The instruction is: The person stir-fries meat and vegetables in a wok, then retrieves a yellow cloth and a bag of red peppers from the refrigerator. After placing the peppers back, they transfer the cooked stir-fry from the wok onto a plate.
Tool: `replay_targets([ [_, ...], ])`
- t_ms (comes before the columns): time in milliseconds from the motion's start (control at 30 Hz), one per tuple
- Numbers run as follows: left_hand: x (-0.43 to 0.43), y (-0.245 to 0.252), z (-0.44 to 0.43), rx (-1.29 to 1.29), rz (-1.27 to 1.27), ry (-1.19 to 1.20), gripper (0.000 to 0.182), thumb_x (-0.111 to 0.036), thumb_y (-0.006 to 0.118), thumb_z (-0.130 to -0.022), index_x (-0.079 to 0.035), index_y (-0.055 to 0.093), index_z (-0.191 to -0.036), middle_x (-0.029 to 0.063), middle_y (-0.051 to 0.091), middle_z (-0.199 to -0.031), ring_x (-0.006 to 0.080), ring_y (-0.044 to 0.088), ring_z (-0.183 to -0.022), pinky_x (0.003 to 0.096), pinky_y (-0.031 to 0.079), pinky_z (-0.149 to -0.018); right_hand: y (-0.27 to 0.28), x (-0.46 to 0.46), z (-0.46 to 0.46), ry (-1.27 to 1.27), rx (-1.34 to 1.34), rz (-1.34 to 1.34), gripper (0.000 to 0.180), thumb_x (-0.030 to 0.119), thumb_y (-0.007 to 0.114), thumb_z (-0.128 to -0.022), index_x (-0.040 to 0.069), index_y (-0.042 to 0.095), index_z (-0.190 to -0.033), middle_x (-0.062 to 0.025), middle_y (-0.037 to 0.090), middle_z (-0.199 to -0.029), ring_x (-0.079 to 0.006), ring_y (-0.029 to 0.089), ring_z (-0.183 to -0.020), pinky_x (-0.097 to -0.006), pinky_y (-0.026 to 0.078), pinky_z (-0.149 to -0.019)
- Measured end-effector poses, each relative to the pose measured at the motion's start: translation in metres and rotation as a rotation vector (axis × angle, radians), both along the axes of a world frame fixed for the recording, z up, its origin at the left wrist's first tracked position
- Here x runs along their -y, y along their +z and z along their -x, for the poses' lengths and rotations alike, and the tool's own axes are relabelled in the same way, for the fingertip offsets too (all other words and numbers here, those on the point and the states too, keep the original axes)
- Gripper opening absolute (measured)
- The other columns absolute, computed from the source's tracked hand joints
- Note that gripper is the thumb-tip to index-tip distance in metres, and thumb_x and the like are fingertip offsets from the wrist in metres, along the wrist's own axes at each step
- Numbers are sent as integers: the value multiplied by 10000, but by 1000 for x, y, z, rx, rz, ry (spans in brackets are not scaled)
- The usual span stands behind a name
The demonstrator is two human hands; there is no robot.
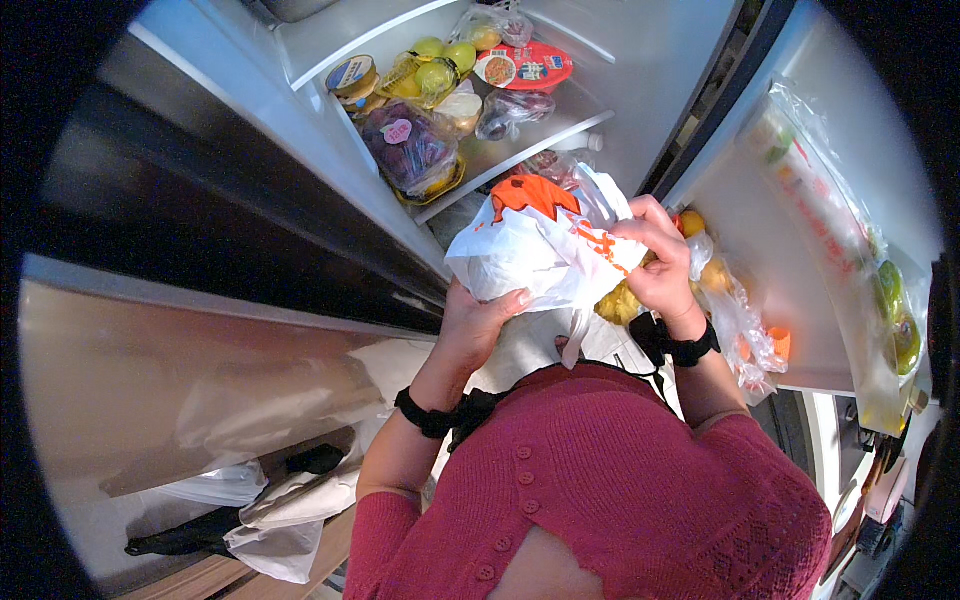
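A white plastic bag (517, 259) with orange print is held up in front of an opened refrigerator. Its contents are hidden. My left hand (484, 319) supports the bag from below, the thumb lying against its lower edge. With bent fingers, my right hand (660, 251) grips the gathered plastic at the bag's right side. Beyond the bag, a glass refrigerator shelf (525, 161) carries a plastic-wrapped pack of dark purple fruit (412, 146), green fruit in yellow netting (431, 75), round tins (352, 79) and a red instant-food bowl (529, 66).
At the right, the opened refrigerator door has a bin (832, 247) holding bagged food and green produce (896, 315). Plastic bags with orange items (742, 330) hang or lie below my right hand. Dark door panel (225, 180) at left; cloth and plastic bags (300, 502) lie lower left.
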State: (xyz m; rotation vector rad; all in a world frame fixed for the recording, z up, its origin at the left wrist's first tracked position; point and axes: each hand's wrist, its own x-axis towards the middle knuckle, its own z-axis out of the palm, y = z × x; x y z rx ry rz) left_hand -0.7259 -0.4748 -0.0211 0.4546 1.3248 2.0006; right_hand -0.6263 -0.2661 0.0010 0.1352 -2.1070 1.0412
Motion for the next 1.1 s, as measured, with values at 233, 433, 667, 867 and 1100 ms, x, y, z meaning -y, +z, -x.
replay_targets([
  [233,-4,-3,1,69,-45,-7,618,-48,696,-714,-33,396,-1254,53,520,-1168,158,515,-1053,310,415,-917,-1,-2,0,-21,-3,20,199,0,649,-658,22,617,-853,-79,550,-855,-205,554,-796,-274,432,-703],
  [433,0,-5,-1,-31,23,-8,641,-29,683,-701,-36,380,-1266,54,512,-1186,171,500,-1083,327,397,-939,-2,-2,-3,-20,-34,0,191,17,650,-663,24,628,-853,-84,565,-867,-210,557,-808,-282,436,-705],
  [667,3,-12,17,313,-108,-233,569,-281,548,-861,-38,326,-1325,109,443,-1299,231,428,-1202,373,317,-1029,12,0,-11,11,-161,-89,154,19,623,-673,32,653,-824,-96,598,-848,-224,578,-757,-302,454,-662],
  [867,-5,-22,14,529,-297,-359,600,-376,458,-906,-8,284,-1346,145,380,-1358,264,400,-1233,400,316,-1039,26,8,-15,161,-196,-147,129,30,629,-687,49,666,-809,-102,609,-841,-246,599,-735,-310,463,-638],
  [1100,-12,-20,9,388,-299,-268,544,-204,499,-864,12,311,-1326,151,417,-1328,263,445,-1197,390,338,-1026,20,4,-10,88,-88,25,208,44,671,-699,51,648,-905,-140,556,-1041,-256,544,-966,-329,432,-812],
])
